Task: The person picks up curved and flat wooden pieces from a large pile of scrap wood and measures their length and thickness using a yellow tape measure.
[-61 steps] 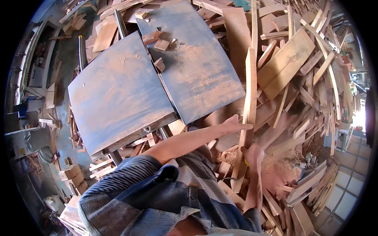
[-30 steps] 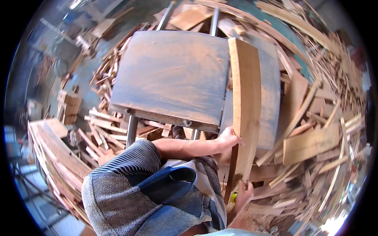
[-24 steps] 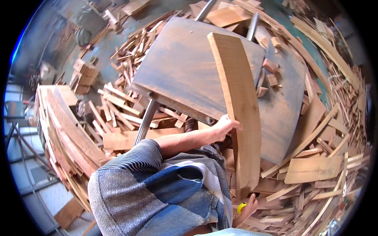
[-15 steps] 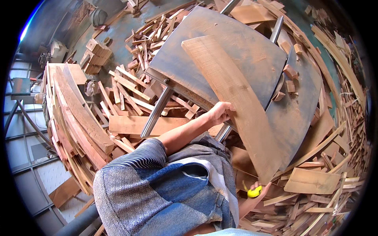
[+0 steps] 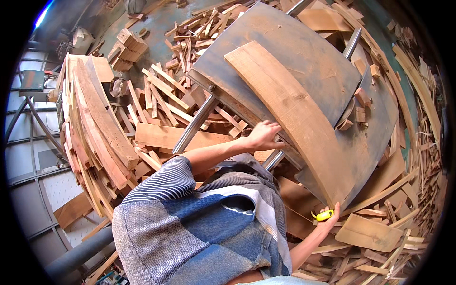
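Observation:
A long wooden board (image 5: 294, 107) lies slantwise across the dusty metal table (image 5: 266, 33) of a saw, its near end jutting past the table edge. Beside the board's left edge is my left hand (image 5: 262, 137), fingers apart, thumb and fingertips close to or touching that edge. My right hand (image 5: 331, 219) is at the board's near end, wrapped round a yellow tape measure (image 5: 325, 215); its thumb points up against the board end. Part of a round saw blade (image 5: 347, 114) shows right of the board.
Small wood offcuts (image 5: 362, 97) sit by the blade. Stacked long planks (image 5: 97, 118) stand at left, and scrap strips (image 5: 164, 97) are heaped behind them. Metal rails (image 5: 195, 122) stick out from the table. More scrap (image 5: 370, 232) is piled at right, below the table.
My left hand has loosened from the board's edge, its fingers now apart. My right hand has risen with the tape measure at the board's near end. The whole view has shifted slightly.

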`<state>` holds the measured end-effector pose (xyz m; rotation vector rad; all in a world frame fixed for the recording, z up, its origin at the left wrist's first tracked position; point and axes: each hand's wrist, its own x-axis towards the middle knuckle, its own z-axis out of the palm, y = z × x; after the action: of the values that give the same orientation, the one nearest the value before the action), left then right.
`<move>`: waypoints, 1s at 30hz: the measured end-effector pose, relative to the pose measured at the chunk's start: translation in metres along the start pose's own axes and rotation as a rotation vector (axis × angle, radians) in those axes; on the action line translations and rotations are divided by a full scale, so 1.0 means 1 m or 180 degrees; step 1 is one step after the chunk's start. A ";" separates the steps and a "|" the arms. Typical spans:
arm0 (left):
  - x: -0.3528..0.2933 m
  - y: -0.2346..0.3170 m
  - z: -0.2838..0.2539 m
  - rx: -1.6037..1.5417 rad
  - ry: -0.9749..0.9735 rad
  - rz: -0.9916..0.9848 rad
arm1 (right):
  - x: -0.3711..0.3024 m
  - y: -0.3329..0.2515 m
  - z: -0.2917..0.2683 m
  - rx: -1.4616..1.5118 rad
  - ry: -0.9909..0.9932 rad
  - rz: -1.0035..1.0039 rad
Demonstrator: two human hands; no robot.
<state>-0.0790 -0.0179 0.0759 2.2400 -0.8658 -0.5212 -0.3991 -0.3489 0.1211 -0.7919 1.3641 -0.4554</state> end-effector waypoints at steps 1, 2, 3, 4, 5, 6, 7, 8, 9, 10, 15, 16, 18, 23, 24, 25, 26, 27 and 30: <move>-0.006 0.000 -0.007 0.0389 0.0070 0.0153 | 0.004 0.000 0.006 -0.0076 0.0062 0.0056; -0.010 -0.012 -0.003 0.0782 0.0220 0.0338 | 0.007 0.000 0.011 -0.0152 0.0119 0.0116; -0.010 -0.027 0.005 0.1166 0.0362 0.0533 | 0.012 0.000 0.011 -0.0227 0.0188 0.0170; -0.009 -0.032 0.006 0.1161 0.0332 0.0476 | 0.021 0.001 0.007 -0.0300 0.0281 0.0246; -0.006 -0.040 0.005 0.1061 0.0214 0.0405 | 0.029 0.005 0.004 -0.0398 0.0252 0.0246; -0.005 -0.046 0.005 0.1063 0.0148 0.0333 | 0.036 0.005 0.008 -0.0511 0.0225 0.0242; -0.003 -0.051 0.007 0.1047 0.0069 0.0294 | 0.042 0.004 0.008 -0.0610 0.0231 0.0224; -0.001 -0.056 0.007 0.0947 0.0096 0.0382 | 0.052 0.005 0.008 -0.0649 0.0233 0.0219; -0.001 -0.051 0.006 0.1011 0.0225 0.0384 | 0.065 0.008 0.006 -0.0681 0.0247 0.0214; 0.002 -0.047 0.006 0.0952 0.0191 0.0366 | 0.083 0.013 -0.004 -0.0734 0.0226 0.0197; -0.010 -0.043 0.008 0.0882 0.0315 0.0480 | 0.109 0.011 0.009 -0.1010 0.0212 -0.0107; -0.015 -0.043 0.009 0.0863 0.0312 0.0490 | 0.107 0.012 0.009 -0.1124 0.0295 -0.0215; -0.026 -0.042 0.012 0.0835 0.0300 0.0508 | 0.108 0.007 -0.008 -0.1993 0.0123 -0.0609; -0.060 -0.024 -0.001 0.0352 0.0069 -0.0014 | 0.055 -0.018 0.001 -0.3440 0.0354 -0.1861; -0.060 -0.011 -0.004 0.0109 0.0118 -0.0112 | 0.058 -0.007 -0.004 -0.2844 0.0022 -0.1927; -0.063 0.000 -0.003 -0.0129 0.0203 -0.0260 | 0.043 -0.006 0.012 -0.2484 -0.0398 -0.1333; -0.055 0.008 0.004 -0.0544 0.0001 -0.0357 | 0.007 -0.013 0.047 -0.2114 -0.0745 -0.0724; -0.046 0.027 0.003 -0.1306 -0.0427 -0.0570 | -0.024 -0.011 0.080 -0.1702 -0.1064 -0.0152; -0.026 0.059 0.020 -0.3150 -0.1440 -0.0986 | -0.059 0.021 0.162 -0.0920 -0.1794 0.0472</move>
<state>-0.1346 -0.0411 0.1074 1.3378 -0.3088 -1.3006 -0.2553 -0.2554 0.1480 -0.9579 0.9553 0.0894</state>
